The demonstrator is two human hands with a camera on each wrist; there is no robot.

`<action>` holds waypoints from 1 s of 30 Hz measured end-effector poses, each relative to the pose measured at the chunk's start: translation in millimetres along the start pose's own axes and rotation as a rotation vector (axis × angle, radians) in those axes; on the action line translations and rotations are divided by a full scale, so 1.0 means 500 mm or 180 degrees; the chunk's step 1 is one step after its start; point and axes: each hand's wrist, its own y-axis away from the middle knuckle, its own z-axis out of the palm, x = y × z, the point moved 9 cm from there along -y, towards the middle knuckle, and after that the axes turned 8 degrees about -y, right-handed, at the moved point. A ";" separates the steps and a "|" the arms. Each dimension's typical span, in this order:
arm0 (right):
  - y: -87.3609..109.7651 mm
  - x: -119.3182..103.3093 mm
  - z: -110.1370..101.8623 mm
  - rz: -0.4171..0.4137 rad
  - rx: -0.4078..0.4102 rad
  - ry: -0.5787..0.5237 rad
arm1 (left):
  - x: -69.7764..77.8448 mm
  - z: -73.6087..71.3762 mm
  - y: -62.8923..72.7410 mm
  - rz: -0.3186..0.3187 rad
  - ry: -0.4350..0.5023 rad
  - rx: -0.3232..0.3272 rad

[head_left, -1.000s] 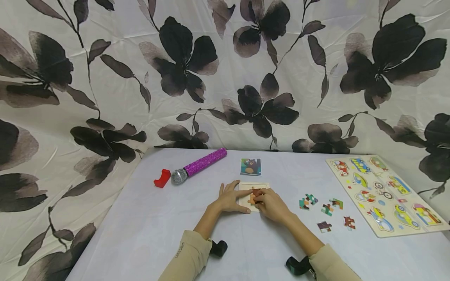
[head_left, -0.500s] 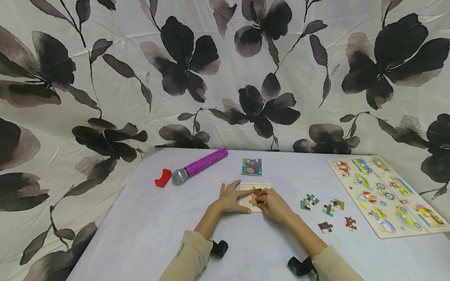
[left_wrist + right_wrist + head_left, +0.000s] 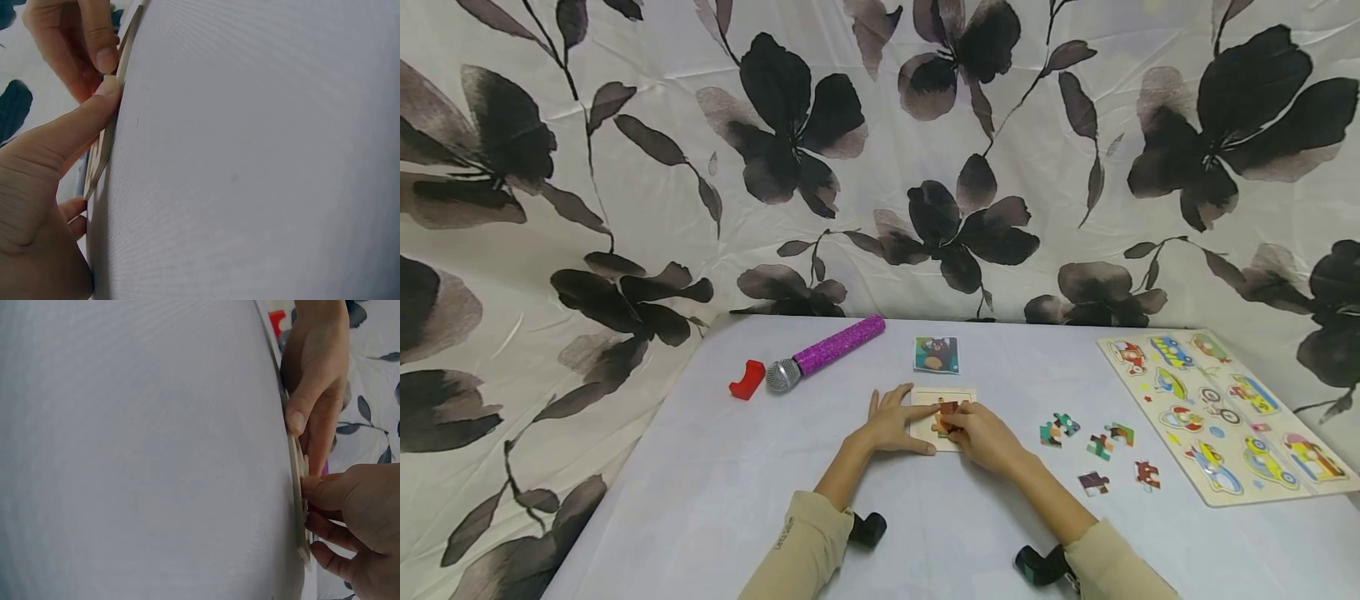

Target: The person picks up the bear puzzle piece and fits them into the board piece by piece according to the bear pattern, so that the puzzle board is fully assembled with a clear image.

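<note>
A small pale wooden puzzle tray point(image 3: 922, 429) lies flat on the white tabletop, with brown and orange jigsaw pieces inside. My left hand point(image 3: 889, 427) spreads over its left side. The thumb touches the near edge, and the straight index finger reaches across the pieces. From the right, my right hand point(image 3: 988, 440) pinches a brown puzzle piece point(image 3: 950, 407) at the tray, partly covered by the fingers. Both wrist views catch the tray edge-on: its rim point(image 3: 103, 153) beside my left thumb, and its side point(image 3: 297, 487) by my right fingertips.
Several loose puzzle pieces point(image 3: 1100, 447) lie to the right of the tray. A bear picture card point(image 3: 937, 356) sits behind it. A vehicle puzzle board point(image 3: 1225, 417) occupies the right; a purple microphone point(image 3: 838, 346) and a red curved block point(image 3: 747, 380) lie back left.
The right fingers have shifted very slightly with the brown piece inside the tray. The left hand stays in place, and the loose pieces have not moved.
</note>
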 end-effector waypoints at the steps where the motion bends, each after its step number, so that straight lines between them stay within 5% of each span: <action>1: 0.000 0.000 0.000 0.0000 -0.0009 -0.0010 | 0.000 0.000 -0.001 0.0003 -0.0009 0.0001; 13: -0.004 -0.006 0.004 0.0085 -0.0201 0.0030 | -0.002 0.004 -0.003 -0.0025 -0.0041 -0.0019; 30: -0.015 -0.018 0.014 0.0016 -0.0085 0.0362 | -0.002 0.001 -0.002 -0.0014 -0.0016 0.0017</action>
